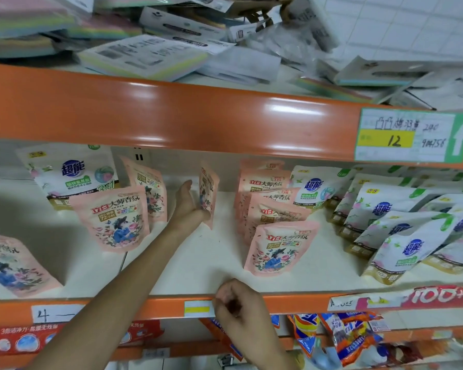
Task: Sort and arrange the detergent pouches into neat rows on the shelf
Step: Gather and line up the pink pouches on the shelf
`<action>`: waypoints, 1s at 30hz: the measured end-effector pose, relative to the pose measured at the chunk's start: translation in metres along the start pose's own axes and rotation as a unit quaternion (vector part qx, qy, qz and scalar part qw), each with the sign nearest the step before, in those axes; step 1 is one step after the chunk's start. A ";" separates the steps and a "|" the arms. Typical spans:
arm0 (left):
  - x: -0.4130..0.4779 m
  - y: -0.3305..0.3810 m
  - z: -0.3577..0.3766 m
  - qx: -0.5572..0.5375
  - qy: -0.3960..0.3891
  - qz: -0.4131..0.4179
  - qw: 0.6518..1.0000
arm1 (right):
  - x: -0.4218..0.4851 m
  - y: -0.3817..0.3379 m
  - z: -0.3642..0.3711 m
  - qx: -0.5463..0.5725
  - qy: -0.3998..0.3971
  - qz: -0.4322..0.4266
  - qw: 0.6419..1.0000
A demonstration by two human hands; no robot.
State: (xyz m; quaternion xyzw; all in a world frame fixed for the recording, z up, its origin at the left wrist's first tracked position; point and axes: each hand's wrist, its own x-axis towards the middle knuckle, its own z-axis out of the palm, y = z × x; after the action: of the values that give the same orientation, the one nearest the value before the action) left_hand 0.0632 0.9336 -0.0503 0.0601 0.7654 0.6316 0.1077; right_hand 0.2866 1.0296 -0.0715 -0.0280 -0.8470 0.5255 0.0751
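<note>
My left hand reaches deep into the middle shelf and holds a pink detergent pouch upright, edge-on to me, in the open gap. To its right stands a front-to-back row of pink pouches. Further right are several white pouches with a blue logo, leaning in rows. On the left stand two pink pouches in front of a white pouch, and another pink pouch lies flat at the far left. My right hand is curled and blurred at the shelf's front rail, holding nothing.
The orange beam of the shelf above hangs low over the pouches, with a label marked 12. Loose paper packs are piled on the top shelf. Colourful bags fill the shelf below.
</note>
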 end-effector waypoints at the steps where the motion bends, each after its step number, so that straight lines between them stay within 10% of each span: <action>1: 0.004 0.002 0.001 -0.016 -0.015 -0.004 1.000 | 0.000 0.000 0.000 0.000 0.001 0.001 1.000; 8: 0.022 -0.002 0.002 -0.043 -0.090 0.003 0.995 | 0.001 0.000 -0.001 0.006 -0.003 0.026 1.000; 21: 0.047 -0.021 0.018 0.046 0.112 0.049 0.991 | 0.002 0.002 0.000 0.004 0.001 0.014 1.000; 30: 0.045 -0.027 0.008 0.093 0.116 0.060 0.987 | 0.002 0.003 -0.001 0.003 -0.005 0.012 1.000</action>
State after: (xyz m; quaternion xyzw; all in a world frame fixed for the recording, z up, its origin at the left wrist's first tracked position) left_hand 0.0224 0.9465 -0.0822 0.0416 0.8229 0.5660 -0.0255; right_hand 0.2850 1.0320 -0.0737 -0.0352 -0.8456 0.5287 0.0652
